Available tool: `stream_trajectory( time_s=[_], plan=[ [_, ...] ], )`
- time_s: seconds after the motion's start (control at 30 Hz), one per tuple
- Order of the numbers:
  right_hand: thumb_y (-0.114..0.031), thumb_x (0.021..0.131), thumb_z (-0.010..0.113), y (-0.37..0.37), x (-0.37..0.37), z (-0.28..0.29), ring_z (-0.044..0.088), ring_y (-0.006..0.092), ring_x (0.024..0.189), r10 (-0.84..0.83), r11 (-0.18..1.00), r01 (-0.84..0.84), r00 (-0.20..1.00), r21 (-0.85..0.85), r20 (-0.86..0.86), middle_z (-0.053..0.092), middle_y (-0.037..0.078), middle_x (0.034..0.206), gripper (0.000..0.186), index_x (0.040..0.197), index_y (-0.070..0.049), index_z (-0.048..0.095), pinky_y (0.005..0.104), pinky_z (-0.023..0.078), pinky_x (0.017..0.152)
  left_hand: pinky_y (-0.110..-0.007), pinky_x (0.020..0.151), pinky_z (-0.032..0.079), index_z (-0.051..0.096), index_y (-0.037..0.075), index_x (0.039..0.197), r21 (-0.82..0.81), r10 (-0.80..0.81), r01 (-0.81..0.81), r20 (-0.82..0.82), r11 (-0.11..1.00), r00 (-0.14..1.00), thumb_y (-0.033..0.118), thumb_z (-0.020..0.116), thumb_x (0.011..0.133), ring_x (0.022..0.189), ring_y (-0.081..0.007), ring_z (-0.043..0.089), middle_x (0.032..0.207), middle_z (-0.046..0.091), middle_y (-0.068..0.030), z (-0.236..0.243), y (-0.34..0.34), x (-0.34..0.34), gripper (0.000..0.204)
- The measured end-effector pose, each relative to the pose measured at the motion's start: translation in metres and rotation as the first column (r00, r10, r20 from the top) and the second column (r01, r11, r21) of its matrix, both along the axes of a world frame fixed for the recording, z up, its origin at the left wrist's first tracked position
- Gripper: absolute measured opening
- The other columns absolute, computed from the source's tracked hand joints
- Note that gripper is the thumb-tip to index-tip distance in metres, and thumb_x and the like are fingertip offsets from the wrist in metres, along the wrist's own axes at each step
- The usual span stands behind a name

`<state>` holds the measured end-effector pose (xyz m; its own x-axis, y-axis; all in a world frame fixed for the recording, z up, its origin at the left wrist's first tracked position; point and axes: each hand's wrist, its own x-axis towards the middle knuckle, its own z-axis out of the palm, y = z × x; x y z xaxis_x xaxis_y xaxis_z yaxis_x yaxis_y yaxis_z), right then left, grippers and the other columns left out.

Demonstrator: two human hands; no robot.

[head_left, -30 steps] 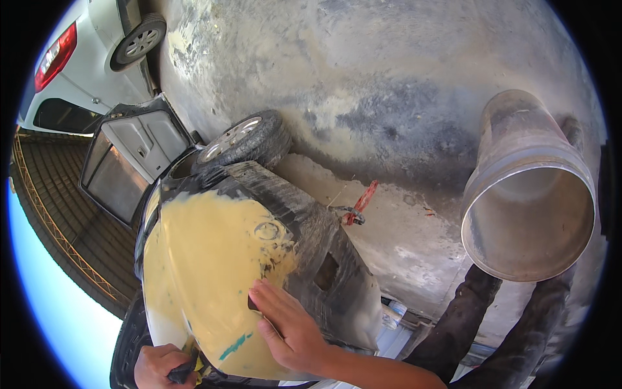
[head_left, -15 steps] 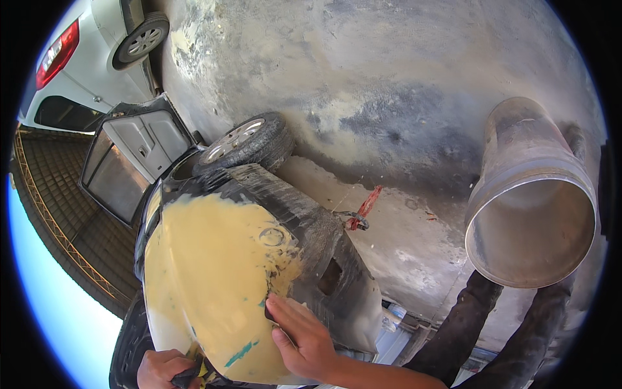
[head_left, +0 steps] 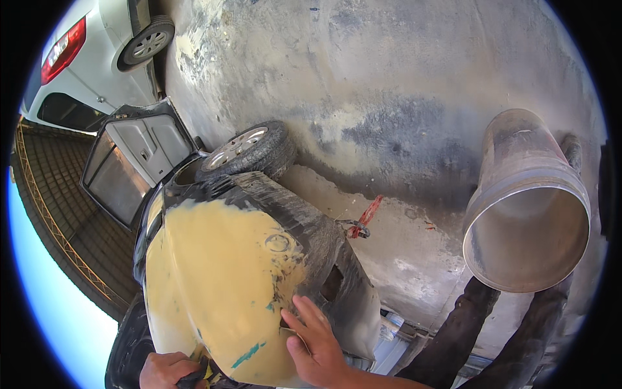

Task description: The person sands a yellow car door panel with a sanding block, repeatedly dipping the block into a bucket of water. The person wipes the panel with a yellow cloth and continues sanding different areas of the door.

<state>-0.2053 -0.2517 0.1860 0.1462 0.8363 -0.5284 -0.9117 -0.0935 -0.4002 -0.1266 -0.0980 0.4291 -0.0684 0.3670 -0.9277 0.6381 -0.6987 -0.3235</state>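
Observation:
A car's body panel (head_left: 220, 259) is spread with smooth yellow filler, with a teal streak (head_left: 248, 354) low on it and bare, dusty dark metal along its right side. Over the lower right of the filler lies my right hand (head_left: 317, 343), fingers fairly straight and thumb apart. A small dark flat pad (head_left: 283, 322) shows at its fingers, mostly covered by them; its exact kind is hidden. At the panel's lower left corner my left hand (head_left: 165, 371) is closed round a black-and-yellow object (head_left: 192, 376), whose shape is largely hidden.
A metal bucket (head_left: 526, 240) blocks the right side, above dark-clad legs (head_left: 447, 330). A red strip (head_left: 368, 214) is tied to a hook-like part beside the panel. The wheel (head_left: 249, 150) and an opened door (head_left: 146, 152) lie beyond; a pale car (head_left: 97, 65) stands upper left.
My right hand has slid slightly right and down across the panel, its fingers more spread. My left hand stays closed at the corner. The whole view has shifted a little.

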Motion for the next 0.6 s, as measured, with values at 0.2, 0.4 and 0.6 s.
stream_trajectory(
  time_s=[0.2, 0.4, 0.6],
  plan=[
    [-0.017, 0.097, 0.058, -0.007, 0.013, 0.003, 0.035, 0.04, 0.14, 0.027, 0.999, -0.029, 0.994, 0.016, 0.102, 0.039, 0.023, 0.151, 0.04, 0.135, -0.006, 0.06, 0.0467, 0.029, 0.113, -0.042, 0.057, 0.051, 0.061, 0.001, 0.092, -0.003, -0.001, 0.001, 0.001, 1.0, 1.0, 0.004, 0.072, 0.069, 0.065, -0.0353, 0.064, 0.077, 0.061, -0.0149, -0.001, 0.0, 0.002, 0.025],
    [-0.017, 0.094, 0.064, -0.017, 0.028, 0.02, 0.054, 0.0411, 0.125, -0.079, 0.992, 0.096, 0.975, -0.076, 0.207, 0.058, 0.024, 0.134, 0.047, 0.135, 0.002, 0.055, 0.0454, 0.045, 0.102, -0.043, 0.058, 0.051, 0.061, 0.001, 0.093, -0.017, 0.003, -0.003, -0.009, 1.0, 1.0, 0.004, 0.072, 0.071, 0.066, -0.0358, 0.064, 0.078, 0.062, -0.015, -0.004, 0.003, 0.004, 0.026],
    [-0.024, 0.103, 0.049, 0.014, 0.019, 0.004, 0.042, 0.036, 0.14, 0.075, 0.997, -0.072, 0.987, 0.029, -0.142, 0.045, 0.027, 0.147, 0.046, 0.139, 0.006, 0.05, 0.0383, 0.034, 0.115, -0.043, 0.059, 0.052, 0.061, 0.001, 0.095, -0.019, -0.007, 0.007, -0.006, 1.0, 1.0, 0.004, 0.072, 0.072, 0.067, -0.0362, 0.064, 0.079, 0.062, -0.0152, -0.004, 0.001, 0.008, 0.026]
  ],
)
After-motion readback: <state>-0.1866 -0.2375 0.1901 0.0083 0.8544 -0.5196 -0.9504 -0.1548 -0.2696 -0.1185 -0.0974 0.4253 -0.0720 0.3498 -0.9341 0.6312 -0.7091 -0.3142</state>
